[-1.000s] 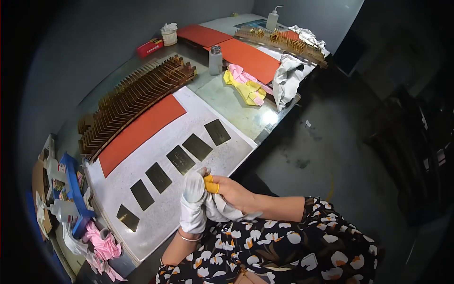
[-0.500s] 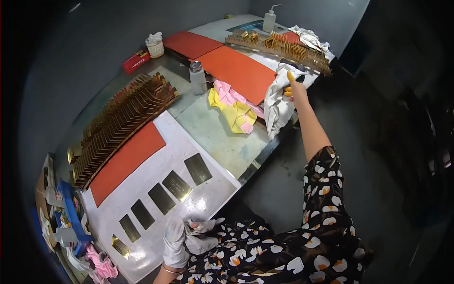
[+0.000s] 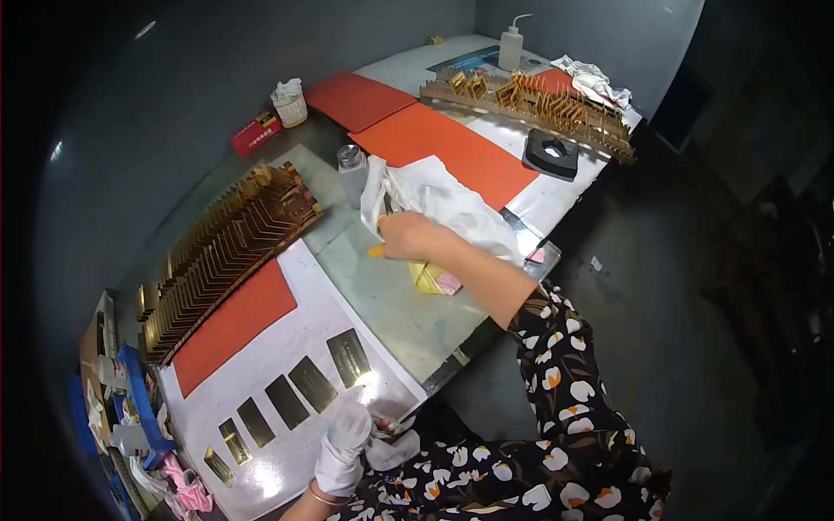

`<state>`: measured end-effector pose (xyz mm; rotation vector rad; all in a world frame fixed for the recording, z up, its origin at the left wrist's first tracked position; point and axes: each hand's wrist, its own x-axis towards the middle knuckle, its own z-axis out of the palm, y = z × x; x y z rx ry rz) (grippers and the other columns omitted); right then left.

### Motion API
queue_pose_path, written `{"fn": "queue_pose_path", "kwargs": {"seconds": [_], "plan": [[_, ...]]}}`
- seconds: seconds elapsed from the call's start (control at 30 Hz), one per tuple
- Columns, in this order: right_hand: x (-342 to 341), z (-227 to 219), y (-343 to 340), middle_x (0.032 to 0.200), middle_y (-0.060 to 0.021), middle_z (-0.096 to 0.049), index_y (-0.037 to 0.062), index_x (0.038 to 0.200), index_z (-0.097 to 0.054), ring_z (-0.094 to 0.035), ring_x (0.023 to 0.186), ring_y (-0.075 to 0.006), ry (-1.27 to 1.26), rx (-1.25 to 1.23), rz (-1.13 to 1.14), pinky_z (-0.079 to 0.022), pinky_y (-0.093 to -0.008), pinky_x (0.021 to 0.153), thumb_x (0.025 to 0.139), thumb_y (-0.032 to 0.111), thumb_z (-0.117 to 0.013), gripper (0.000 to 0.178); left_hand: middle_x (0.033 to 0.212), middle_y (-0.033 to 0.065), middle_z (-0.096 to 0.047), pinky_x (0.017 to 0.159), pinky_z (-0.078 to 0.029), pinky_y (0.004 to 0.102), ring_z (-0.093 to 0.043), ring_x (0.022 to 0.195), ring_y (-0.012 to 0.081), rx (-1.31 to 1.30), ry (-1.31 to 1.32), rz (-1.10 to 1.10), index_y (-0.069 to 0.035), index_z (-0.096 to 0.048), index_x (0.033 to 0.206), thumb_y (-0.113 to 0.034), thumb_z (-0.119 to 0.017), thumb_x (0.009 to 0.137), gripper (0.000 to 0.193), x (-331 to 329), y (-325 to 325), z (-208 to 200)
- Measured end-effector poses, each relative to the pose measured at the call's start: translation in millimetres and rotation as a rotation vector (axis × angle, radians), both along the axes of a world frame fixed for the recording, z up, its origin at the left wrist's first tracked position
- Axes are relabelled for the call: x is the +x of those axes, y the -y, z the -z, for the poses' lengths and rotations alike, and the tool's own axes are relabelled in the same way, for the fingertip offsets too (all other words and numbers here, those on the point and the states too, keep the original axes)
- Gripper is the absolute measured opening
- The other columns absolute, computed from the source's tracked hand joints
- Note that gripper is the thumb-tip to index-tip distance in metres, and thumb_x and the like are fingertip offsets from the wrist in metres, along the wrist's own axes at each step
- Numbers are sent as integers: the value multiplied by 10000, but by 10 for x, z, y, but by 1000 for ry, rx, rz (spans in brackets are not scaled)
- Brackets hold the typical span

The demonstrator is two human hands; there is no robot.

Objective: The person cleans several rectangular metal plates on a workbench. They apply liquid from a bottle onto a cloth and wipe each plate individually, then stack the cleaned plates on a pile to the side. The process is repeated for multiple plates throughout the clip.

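My right hand (image 3: 407, 236), with yellow covers on some fingertips, grips one end of a white cloth (image 3: 460, 204). The cloth spreads over part of the orange mat (image 3: 417, 130) and over most of a yellow and pink cloth (image 3: 426, 278). A clear bottle with a metal lid (image 3: 351, 165) stands just beyond the cloth's gripped end. Low in the view, my left hand (image 3: 347, 443) wears a white glove and is closed around a bunched white cloth (image 3: 393, 447) near my lap; its fingertips are partly hidden. Several brass-coloured plates (image 3: 287, 401) lie in a row beside it.
A long rack of upright brass plates (image 3: 230, 252) stands at the left, a second rack (image 3: 530, 104) at the far right. Near that lies a black ring-shaped object (image 3: 551, 154). A squeeze bottle (image 3: 511, 48), a red box (image 3: 256, 133) and a blue tray (image 3: 143, 408) stand around the edges.
My right hand has carried the white cloth leftward to beside the lidded bottle, uncovering the black ring-shaped object and covering much of the yellow and pink cloth. My left hand stays low.
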<state>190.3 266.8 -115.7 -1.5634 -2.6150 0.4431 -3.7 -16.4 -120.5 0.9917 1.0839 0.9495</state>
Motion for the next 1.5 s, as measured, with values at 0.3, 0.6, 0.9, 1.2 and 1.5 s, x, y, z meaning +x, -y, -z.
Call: {"fn": "queue_pose_path", "kwargs": {"seconds": [0.3,0.6,0.9,1.2,1.5], "plan": [[459,736,-172,1024,-117,-566,36,1029,-565,-494,1037,-280,-114,676,-346,-402,-422,844,774,421,-571,462,866,71,-625,683,-434,243,-576,797,132,-2,-70,-2,18,-595,901,-247,-509,894,279,32,-11,95],[-262,658,-28,985,-127,-535,48,998,-563,-479,971,-260,29,547,189,-385,-406,802,767,406,-585,427,808,92,-607,703,-461,281,-584,755,172,11,-16,-50,23,-569,880,-340,-572,868,363,48,65,95],[-74,-288,1589,1100,-130,-571,22,1121,-556,-519,1061,-256,-756,-143,-367,-397,-349,907,785,252,-655,418,590,1,-443,485,-366,235,-439,521,98,242,-271,-280,-81,-474,721,-349,-589,860,323,-506,434,276],[-869,2,2515,1219,-88,-507,-1,1265,-411,-477,1103,-147,-1209,-840,-474,-363,-296,962,773,200,-704,607,863,98,-617,646,-488,353,-610,713,262,737,-691,217,-34,-584,942,-240,-533,846,233,-643,279,-420],[-1297,87,2714,1093,-83,-591,-4,1103,-551,-536,1019,-156,-1236,-821,-415,-405,-305,919,804,105,-618,325,1044,111,-586,751,-488,310,-579,868,204,589,-359,240,-51,-541,1094,-217,-557,858,289,-1007,475,105]]}}
